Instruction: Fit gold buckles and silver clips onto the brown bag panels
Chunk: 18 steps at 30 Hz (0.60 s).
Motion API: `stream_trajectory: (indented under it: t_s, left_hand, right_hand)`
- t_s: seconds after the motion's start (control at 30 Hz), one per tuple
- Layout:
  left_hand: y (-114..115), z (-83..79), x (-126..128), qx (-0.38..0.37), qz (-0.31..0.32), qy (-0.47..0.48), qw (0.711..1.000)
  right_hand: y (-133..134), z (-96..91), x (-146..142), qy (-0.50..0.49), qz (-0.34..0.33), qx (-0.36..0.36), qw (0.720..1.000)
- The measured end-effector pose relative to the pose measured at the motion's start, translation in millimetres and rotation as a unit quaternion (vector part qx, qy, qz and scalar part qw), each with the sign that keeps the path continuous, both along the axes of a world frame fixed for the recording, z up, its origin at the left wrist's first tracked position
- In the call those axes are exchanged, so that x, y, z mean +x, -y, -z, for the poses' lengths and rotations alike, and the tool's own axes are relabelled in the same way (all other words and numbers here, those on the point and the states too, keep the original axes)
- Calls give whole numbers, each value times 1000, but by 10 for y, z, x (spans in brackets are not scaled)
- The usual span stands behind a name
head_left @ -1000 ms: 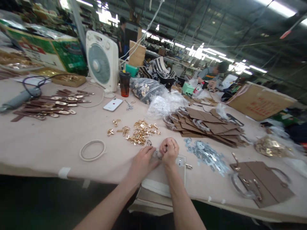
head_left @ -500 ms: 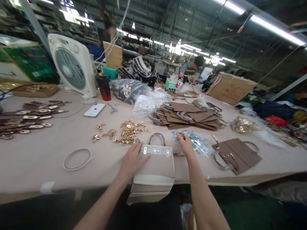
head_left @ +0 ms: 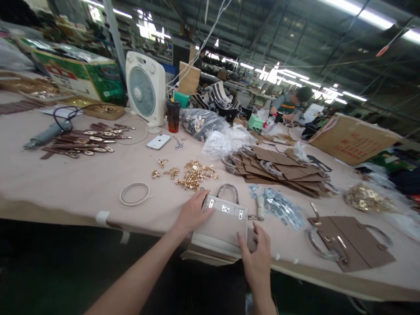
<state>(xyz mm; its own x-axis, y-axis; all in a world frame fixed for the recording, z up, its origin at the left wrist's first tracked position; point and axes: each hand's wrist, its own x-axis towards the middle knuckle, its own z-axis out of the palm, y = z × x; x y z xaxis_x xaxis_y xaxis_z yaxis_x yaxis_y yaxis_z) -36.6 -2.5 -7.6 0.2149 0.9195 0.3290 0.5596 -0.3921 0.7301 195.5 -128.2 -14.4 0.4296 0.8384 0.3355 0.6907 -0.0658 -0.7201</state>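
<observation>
A beige handbag point(head_left: 226, 225) with silver metal plates along its top lies at the table's front edge, its lower part sticking out over the edge. Its wrapped top handle point(head_left: 228, 187) stands up at the far side. My left hand point(head_left: 194, 213) grips the bag's upper left side, thumb across the front and fingers along the edge. At the lower right side is my right hand point(head_left: 257, 251), thumb and fingers apart, with the thumb at the bag's edge. A pale cylindrical piece point(head_left: 260, 207) stands beyond it, beside a pile of small bluish-silver plates point(head_left: 282, 205).
Gold metal fittings point(head_left: 195, 175) lie behind the bag, a white ring-shaped roll point(head_left: 134, 194) to the left. Stacked brown bag panels point(head_left: 282, 168) lie behind; a brown bag point(head_left: 351, 240) is at right. A fan point(head_left: 146, 87), phone point(head_left: 158, 141) and dark tumbler point(head_left: 173, 116) stand farther back.
My right hand has drawn back from the silver plates to the bag's lower right side. My left hand stays on the bag. The view has turned left.
</observation>
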Motion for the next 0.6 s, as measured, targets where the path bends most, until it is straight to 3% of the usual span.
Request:
stream_trajectory:
  t_s: [0.17, 0.4, 0.5, 0.57, 0.6]
  left_hand:
    - [67, -31, -49, -8, 38, 53, 998]
    - [52, -29, -27, -17, -11, 174, 985]
    - [10, -74, 72, -11, -10, 250, 968]
    - [-78, -58, 145, -7, 6, 273, 962]
    - [-127, -37, 172, 5, 12, 264, 965]
  right_hand:
    - [-44, 14, -80, -26, -22, -45, 998]
    - [-344, -14, -32, -130, -55, -23, 990]
    - [-550, -48, 162, -115, -23, -32, 993]
    - [-796, 40, 420, -54, 29, -12, 998]
    - [-948, 129, 559, -26, 14, 8, 1000]
